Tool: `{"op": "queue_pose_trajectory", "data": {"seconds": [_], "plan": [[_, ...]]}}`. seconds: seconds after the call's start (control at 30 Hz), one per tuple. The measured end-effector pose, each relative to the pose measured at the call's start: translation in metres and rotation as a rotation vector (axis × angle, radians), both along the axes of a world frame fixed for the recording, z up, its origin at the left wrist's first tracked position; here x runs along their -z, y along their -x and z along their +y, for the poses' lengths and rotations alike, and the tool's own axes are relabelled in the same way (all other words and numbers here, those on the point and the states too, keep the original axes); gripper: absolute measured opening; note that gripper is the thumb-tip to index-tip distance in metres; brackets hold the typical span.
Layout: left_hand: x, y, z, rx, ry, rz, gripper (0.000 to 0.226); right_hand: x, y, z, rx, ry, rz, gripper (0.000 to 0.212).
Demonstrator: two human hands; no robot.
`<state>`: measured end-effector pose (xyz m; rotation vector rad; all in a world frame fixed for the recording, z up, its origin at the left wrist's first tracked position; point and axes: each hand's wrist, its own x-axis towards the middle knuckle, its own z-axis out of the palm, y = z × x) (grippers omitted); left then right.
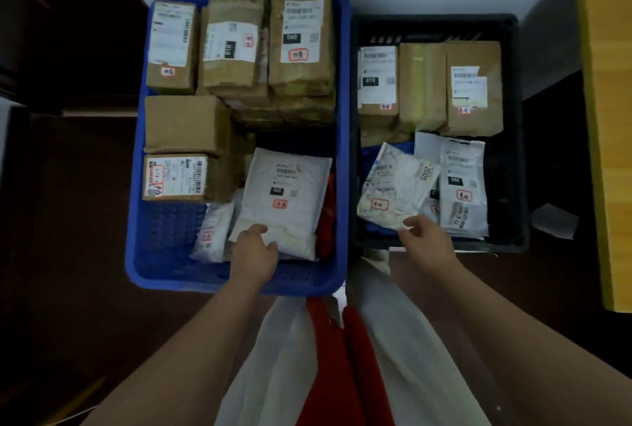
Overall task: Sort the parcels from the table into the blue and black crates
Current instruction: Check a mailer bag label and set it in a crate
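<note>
Two soft parcels are being set down at once. A white padded mailer (pixel 285 200) lies tilted in the near part of the blue crate (pixel 343 138), propped on other soft bags; its near edge is held by the left hand (pixel 254 249), thumb on top and fingers curled underneath. A crumpled white poly bag (pixel 393 186) rests in the near part of the black crate (pixel 513 138), and its near corner is pinched between the thumb and fingertips of the right hand (pixel 425 237).

Both packets are judged to be light and limp, with a slick plastic skin that can slide from a loose pinch. The padded mailer is best taken along an edge, with the thumb over the bulging fill. The poly bag is best gripped at a seam or corner, clear of its printed label. Stiffer cardboard boxes (pixel 301 46) are stacked at the far ends of both crates, which leaves the soft bags the near space.
</note>
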<state>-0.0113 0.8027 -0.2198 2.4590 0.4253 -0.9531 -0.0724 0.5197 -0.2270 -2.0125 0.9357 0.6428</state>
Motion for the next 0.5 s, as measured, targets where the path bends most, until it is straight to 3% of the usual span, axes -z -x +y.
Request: {"op": "queue_pose_trajectory", "data": {"seconds": [0.17,0.37,0.5], "plan": [[0.012,0.009,-0.045,-0.038,0.019,-0.047,0.041,0.037,-0.022,-0.04,-0.202,0.051,0.034,0.052],[0.034,0.01,-0.065,-0.12,0.01,-0.072,0.038,0.087,-0.061,-0.058,0.143,-0.232,0.052,0.045],[0.041,0.005,-0.057,-0.157,-0.027,-0.069,0.038,0.103,-0.072,-0.061,0.192,-0.027,-0.01,0.046]]}}
